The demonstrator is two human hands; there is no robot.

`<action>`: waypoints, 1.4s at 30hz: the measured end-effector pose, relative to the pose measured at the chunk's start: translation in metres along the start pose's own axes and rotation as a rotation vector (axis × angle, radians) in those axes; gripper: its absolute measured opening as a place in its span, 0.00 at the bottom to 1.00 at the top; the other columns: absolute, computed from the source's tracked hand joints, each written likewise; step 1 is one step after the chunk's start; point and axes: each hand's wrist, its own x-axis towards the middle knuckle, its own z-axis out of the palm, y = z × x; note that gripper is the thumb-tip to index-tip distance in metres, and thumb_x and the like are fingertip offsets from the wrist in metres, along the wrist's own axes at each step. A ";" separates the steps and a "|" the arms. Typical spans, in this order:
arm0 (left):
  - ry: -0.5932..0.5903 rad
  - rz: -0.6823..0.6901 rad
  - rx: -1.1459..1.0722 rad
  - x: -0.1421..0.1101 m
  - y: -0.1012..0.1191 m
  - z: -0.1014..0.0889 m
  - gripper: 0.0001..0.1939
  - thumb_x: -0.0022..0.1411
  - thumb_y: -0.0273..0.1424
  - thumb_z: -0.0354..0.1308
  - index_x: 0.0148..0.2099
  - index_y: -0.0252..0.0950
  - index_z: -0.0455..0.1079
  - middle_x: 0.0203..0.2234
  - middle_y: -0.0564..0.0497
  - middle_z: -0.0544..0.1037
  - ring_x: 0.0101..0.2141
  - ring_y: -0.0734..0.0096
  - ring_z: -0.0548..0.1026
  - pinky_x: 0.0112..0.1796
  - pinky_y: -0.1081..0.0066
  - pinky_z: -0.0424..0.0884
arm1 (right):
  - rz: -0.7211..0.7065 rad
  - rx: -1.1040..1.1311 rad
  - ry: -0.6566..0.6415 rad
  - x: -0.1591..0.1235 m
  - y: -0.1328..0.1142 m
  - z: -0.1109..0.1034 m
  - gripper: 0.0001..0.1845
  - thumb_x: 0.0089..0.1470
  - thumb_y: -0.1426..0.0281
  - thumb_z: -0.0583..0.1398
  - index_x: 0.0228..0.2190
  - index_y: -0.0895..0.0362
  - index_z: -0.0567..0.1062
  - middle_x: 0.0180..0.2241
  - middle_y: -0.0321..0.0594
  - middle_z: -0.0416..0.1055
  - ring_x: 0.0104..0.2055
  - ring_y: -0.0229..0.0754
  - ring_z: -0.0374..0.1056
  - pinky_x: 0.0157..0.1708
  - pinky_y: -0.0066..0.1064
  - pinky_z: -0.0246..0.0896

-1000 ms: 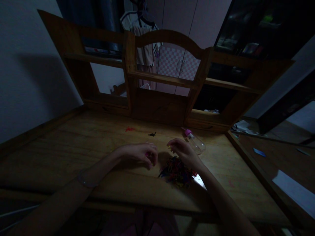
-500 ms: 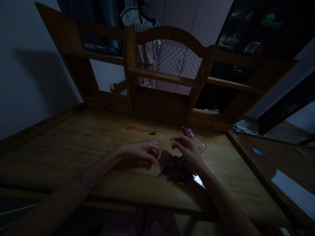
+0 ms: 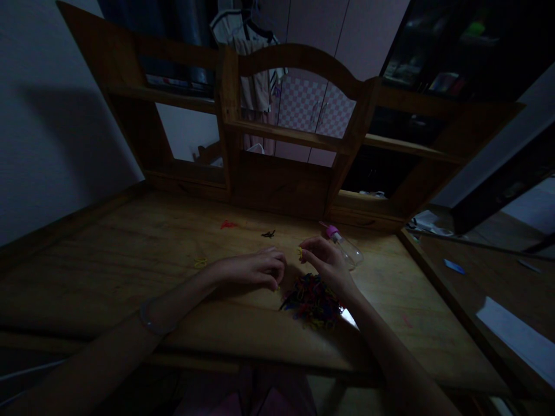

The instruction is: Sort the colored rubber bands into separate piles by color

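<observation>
My right hand pinches a small yellow elastic band between thumb and fingertips, just above a tangled pile of coloured elastic bands. To the left of the pile, my left hand is curled with thumb and fingers together, low over the desk. A bit of yellow band shows at its fingertips; most of it is hidden. Smaller groups lie apart on the desk: yellow bands beside the left forearm, red bands and black bands farther back.
A clear bottle with a pink cap lies behind my right hand. The wooden desk backs onto an open shelf unit. White paper and a blue card lie on the surface at right.
My left hand has shifted slightly right, toward the pile, and its fingers are drawn closer together. The right hand keeps its pinch, moved only slightly. More of the yellow group at left shows.
</observation>
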 end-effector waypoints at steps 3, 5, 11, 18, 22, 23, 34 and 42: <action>0.023 0.004 0.034 0.000 0.000 0.001 0.07 0.61 0.36 0.59 0.39 0.40 0.72 0.42 0.50 0.69 0.48 0.64 0.62 0.52 0.68 0.58 | -0.003 0.011 0.004 0.000 0.000 0.001 0.10 0.54 0.63 0.62 0.34 0.57 0.72 0.33 0.39 0.69 0.31 0.36 0.68 0.33 0.30 0.67; 0.008 0.002 0.061 0.000 0.000 0.003 0.06 0.62 0.35 0.57 0.39 0.39 0.72 0.42 0.50 0.69 0.48 0.64 0.63 0.51 0.68 0.58 | -0.011 0.013 0.000 0.000 0.000 0.001 0.09 0.55 0.64 0.61 0.35 0.57 0.72 0.34 0.39 0.69 0.32 0.36 0.68 0.33 0.30 0.67; 0.131 -0.065 -0.006 0.005 0.004 0.009 0.08 0.65 0.35 0.53 0.39 0.36 0.70 0.39 0.49 0.70 0.42 0.67 0.66 0.46 0.68 0.63 | 0.000 -0.021 0.029 -0.001 -0.001 0.003 0.09 0.54 0.65 0.61 0.34 0.57 0.71 0.33 0.39 0.69 0.32 0.37 0.69 0.34 0.30 0.68; 0.499 -0.283 -0.682 0.024 -0.007 0.009 0.14 0.56 0.38 0.64 0.38 0.32 0.69 0.31 0.47 0.79 0.32 0.68 0.77 0.37 0.67 0.72 | -0.047 -0.080 0.031 -0.004 -0.005 0.009 0.06 0.55 0.67 0.61 0.33 0.57 0.72 0.32 0.39 0.71 0.33 0.38 0.69 0.35 0.31 0.67; 0.512 -0.357 -0.947 0.024 -0.008 0.013 0.19 0.49 0.34 0.70 0.41 0.30 0.73 0.36 0.43 0.80 0.37 0.66 0.79 0.43 0.67 0.73 | -0.175 -0.296 0.028 -0.005 -0.005 0.013 0.04 0.57 0.69 0.59 0.34 0.56 0.73 0.32 0.39 0.71 0.34 0.40 0.68 0.35 0.32 0.65; 0.512 -0.375 -0.992 0.024 -0.008 0.015 0.19 0.49 0.33 0.70 0.42 0.30 0.73 0.37 0.43 0.80 0.38 0.66 0.79 0.44 0.67 0.73 | -0.209 -0.355 0.033 -0.005 -0.004 0.014 0.03 0.57 0.70 0.59 0.34 0.56 0.73 0.32 0.39 0.71 0.33 0.40 0.67 0.35 0.32 0.64; 0.420 -0.389 -0.945 0.020 -0.010 0.020 0.21 0.52 0.36 0.68 0.47 0.31 0.75 0.41 0.41 0.79 0.38 0.66 0.78 0.41 0.69 0.74 | -0.386 -0.591 -0.092 -0.004 -0.001 0.007 0.06 0.57 0.71 0.59 0.35 0.53 0.77 0.40 0.43 0.69 0.44 0.44 0.66 0.44 0.37 0.63; 0.546 -0.345 -0.488 0.003 0.000 -0.018 0.16 0.52 0.38 0.66 0.39 0.33 0.75 0.32 0.46 0.80 0.35 0.65 0.78 0.41 0.66 0.73 | -0.308 -0.466 0.091 -0.005 -0.027 -0.014 0.11 0.61 0.68 0.55 0.36 0.52 0.78 0.40 0.42 0.70 0.44 0.43 0.66 0.43 0.35 0.62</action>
